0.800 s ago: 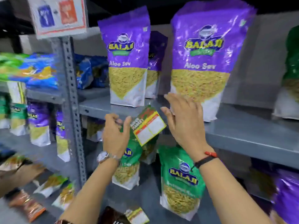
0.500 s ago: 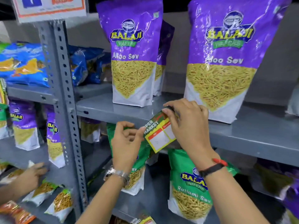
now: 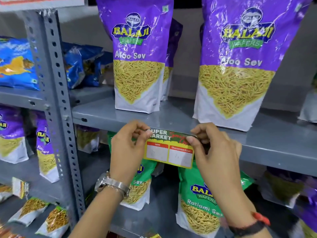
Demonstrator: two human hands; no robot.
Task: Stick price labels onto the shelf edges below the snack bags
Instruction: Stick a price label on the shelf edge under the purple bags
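Observation:
A yellow-and-green price label [image 3: 169, 148] with two blank white boxes lies level against the front edge of the grey shelf [image 3: 267, 148]. My left hand [image 3: 128, 148] pinches its top left corner. My right hand [image 3: 212, 150] pinches its top right corner. On the shelf above stand two purple Aloo Sev bags, one [image 3: 137, 55] over the label's left end and one [image 3: 240, 62] to the right. Another purple bag [image 3: 173, 48] stands behind the left one.
A perforated grey upright [image 3: 56, 93] divides the racks on the left. Blue bags [image 3: 15, 64] lie on the left shelf. Green Ratlami Sev bags [image 3: 200, 200] stand on the shelf below. Small packets [image 3: 42, 215] sit at the lower left.
The label was tilted and held mainly by my right hand. Now it is level against the shelf edge, and both hands grip its top corners. The view has moved closer.

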